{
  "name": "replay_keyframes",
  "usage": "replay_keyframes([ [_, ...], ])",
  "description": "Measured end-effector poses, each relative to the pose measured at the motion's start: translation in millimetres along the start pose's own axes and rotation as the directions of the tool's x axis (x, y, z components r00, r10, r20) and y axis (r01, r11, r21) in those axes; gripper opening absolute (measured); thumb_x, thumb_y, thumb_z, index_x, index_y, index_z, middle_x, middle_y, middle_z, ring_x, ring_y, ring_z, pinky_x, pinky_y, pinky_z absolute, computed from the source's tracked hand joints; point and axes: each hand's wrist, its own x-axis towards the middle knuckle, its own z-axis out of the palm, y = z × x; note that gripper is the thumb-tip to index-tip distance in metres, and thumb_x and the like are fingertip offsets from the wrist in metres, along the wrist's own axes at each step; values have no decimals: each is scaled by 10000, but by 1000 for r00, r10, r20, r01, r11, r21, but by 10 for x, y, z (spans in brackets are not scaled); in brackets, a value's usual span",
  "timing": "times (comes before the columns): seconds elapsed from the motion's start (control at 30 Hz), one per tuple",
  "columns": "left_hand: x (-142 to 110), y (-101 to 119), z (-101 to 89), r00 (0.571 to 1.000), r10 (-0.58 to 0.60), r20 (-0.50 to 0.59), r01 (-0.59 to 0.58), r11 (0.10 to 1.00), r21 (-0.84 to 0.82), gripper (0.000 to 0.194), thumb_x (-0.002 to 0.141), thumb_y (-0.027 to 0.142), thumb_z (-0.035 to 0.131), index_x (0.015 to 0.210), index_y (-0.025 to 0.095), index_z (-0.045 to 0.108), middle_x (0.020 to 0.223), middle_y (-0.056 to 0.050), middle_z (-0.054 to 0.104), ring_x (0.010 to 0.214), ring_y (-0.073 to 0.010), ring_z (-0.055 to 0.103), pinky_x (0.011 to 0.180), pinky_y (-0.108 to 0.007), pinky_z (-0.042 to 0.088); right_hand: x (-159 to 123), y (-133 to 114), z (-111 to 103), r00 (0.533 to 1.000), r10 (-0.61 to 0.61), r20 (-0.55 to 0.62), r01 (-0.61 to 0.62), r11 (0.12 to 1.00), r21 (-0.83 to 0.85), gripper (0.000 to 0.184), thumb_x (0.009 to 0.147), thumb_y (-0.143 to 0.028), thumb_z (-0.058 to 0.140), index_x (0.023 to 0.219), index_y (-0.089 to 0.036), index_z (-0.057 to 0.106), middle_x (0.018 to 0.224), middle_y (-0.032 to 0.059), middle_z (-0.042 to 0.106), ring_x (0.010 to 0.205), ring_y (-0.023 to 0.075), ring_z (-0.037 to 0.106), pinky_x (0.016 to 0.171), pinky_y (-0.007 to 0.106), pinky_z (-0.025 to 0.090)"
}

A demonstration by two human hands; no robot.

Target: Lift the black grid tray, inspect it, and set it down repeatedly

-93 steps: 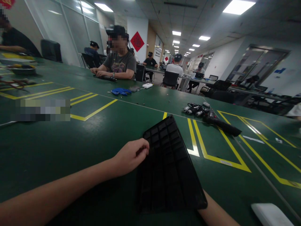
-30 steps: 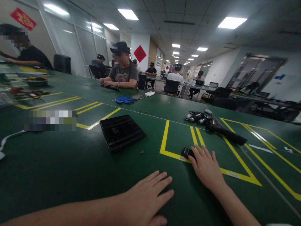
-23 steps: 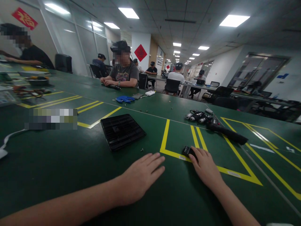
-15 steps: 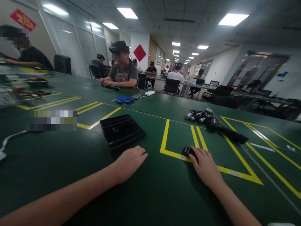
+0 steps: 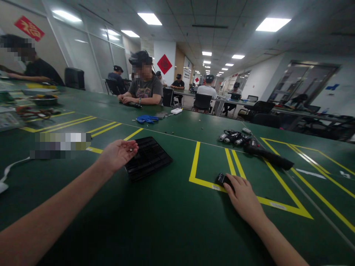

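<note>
Head view here. There's a small shiny bit at the fingers of the left hand, metallic-looking but way too tiny to name. Palm's turned up, fingers a bit curled; can't tell if that grip is really pinching the thing or just letting it sit there. The same hand hides the left corner of the black tray, a thin, squarish plastic-looking piece with shallow ridges making a grid. Can't tell if hand and tray touch.

Right hand has its thumb and fingers closed around a small black gadget, rounded and smooth, with pale markings I can't read. Its far end is lost under the fingers. It's sitting over the yellow tape on the green counter, which is smooth with a dull sheen.

Further out on the right, a tangle of black cables with silvery cylinders lies beside a long black tube, and the overlaps make it hard to sort out. Back in the middle, there's a crumpled blue glove near a flat white box. On the left, a pixelated patch covers whatever's there, with a white cable running out to the side. Across the way, a person in a grey tee has both hands on something dark, mostly covered.
</note>
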Motion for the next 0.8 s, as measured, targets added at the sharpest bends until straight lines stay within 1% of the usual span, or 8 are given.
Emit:
replay_keyframes([
  [0.13,276,-101,-232,993,118,25,-118,907,404,81,619,199,663,611,152,598,576,-10,551,611,-167,545,522,-229,406,1,5,24,1000,15,4,-15,1000,5,567,871,-472,266,1298,-133,421,1277,125,498,1187,291,401,967,481,373],
  [0.17,326,-140,-263,980,182,76,-190,780,596,150,578,257,707,644,153,621,622,-26,585,683,-204,567,566,-248,412,1,8,30,1000,28,7,-28,1000,2,582,865,-481,282,1312,-127,400,1290,130,487,1198,297,392,969,487,369],
  [0.23,399,-204,-296,938,250,241,-320,352,880,302,579,403,697,740,152,652,777,-78,646,837,-279,583,681,-295,422,2,20,38,999,46,2,-46,999,-8,628,845,-488,337,1336,-97,354,1309,153,465,1222,312,367,982,500,352],
  [0.3,429,-242,-296,907,207,367,-375,2,927,402,668,494,581,843,139,653,930,-132,654,925,-310,577,756,-332,416,1,32,38,999,43,-11,-43,999,-7,619,826,-451,399,1320,-78,370,1298,166,470,1220,320,367,987,507,345],
  [0.4,378,-271,-254,904,165,396,-365,-187,912,452,756,495,448,902,110,633,989,-174,636,925,-319,583,738,-360,428,-23,-8,27,999,-5,-32,7,997,77,493,815,-358,439,1225,-86,474,1214,156,528,1163,302,421,987,497,348],
  [0.5,215,-327,-143,873,210,441,-419,-141,897,419,763,471,451,931,118,603,981,-158,622,906,-303,580,729,-363,432,-103,-186,30,999,-39,-16,42,968,247,447,813,-321,449,1206,-112,481,1191,143,527,1136,280,447,974,482,369],
  [0.63,-155,-509,156,765,268,585,-632,141,762,375,764,434,469,982,139,546,906,-90,578,831,-233,556,719,-330,429,-259,-519,111,993,-120,-3,110,898,425,417,794,-269,472,1193,-148,481,1228,132,500,1178,269,424,999,482,355],
  [0.8,-655,-817,528,610,283,740,-777,401,486,317,769,404,456,976,167,489,772,-2,462,704,-166,478,646,-294,410,-356,-705,214,940,-291,-177,340,799,496,386,763,-184,469,1146,-219,499,1158,84,551,1125,245,469,970,469,390],
])
